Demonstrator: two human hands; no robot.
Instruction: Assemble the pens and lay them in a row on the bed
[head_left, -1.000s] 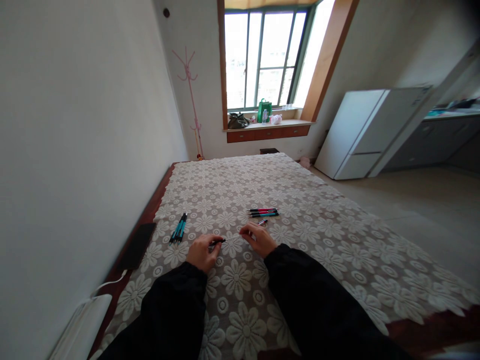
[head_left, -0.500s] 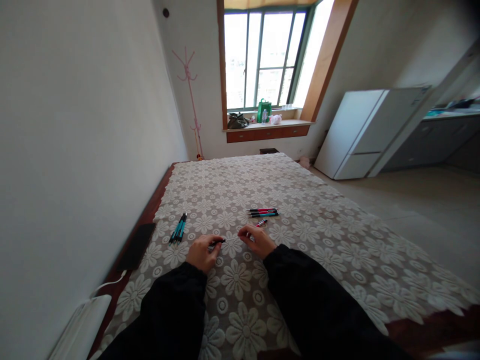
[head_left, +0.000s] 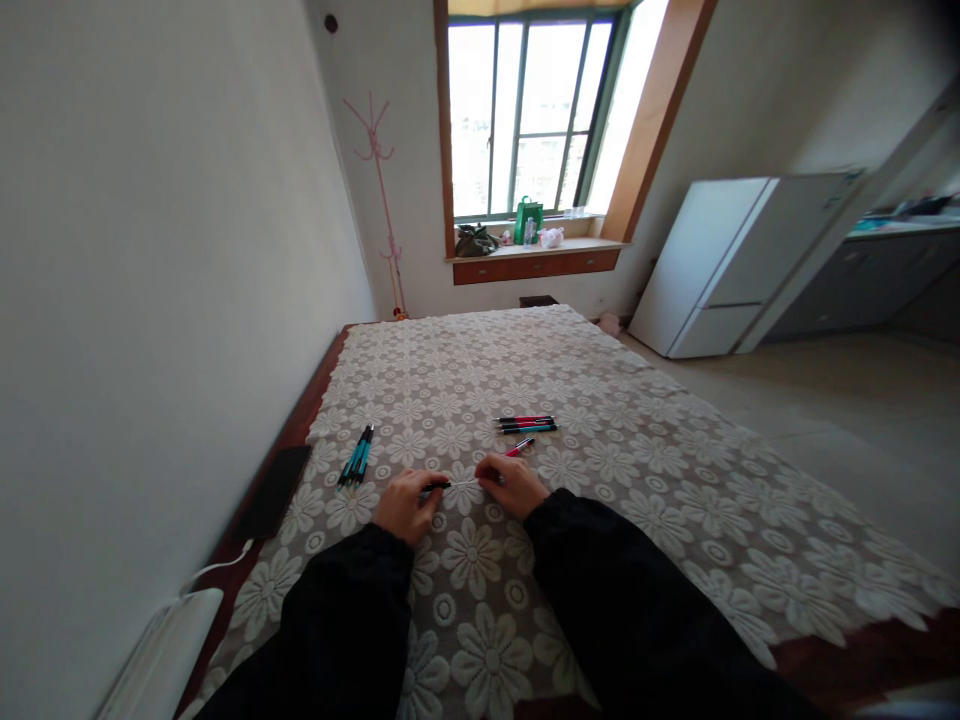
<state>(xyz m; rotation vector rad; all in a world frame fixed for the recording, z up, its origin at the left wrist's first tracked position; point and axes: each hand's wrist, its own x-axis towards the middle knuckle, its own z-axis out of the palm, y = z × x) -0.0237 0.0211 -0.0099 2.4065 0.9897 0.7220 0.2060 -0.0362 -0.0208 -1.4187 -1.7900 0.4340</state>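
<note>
Nearest the camera, two black fabric sleeves are seen reaching forward over a cream lace cover [head_left: 660,520] worked in a raised daisy pattern. The left hand [head_left: 405,503] is closed in a pinch on a thin black pen part [head_left: 437,486], held low over the cover. The right hand [head_left: 512,485] is curled, its fingertips closed on a fine pale rod [head_left: 465,484] that runs between the two hands; whether the rod is seated in the black part cannot be told. Just beyond the right hand a short pink pen piece [head_left: 520,446] lies on the lace. To the left, near the edge, a bundle of slim teal pens [head_left: 357,456] is laid, and beside the edge a flat dark slab [head_left: 273,490] rests on the red-brown wooden border. Farther out, a second group of red and teal pens [head_left: 527,424] is set side by side. At the far wall a pink coat stand [head_left: 380,190], a window sill with a green bag [head_left: 528,220] and, to the right, a smooth white refrigerator [head_left: 731,262] are recorded.
</note>
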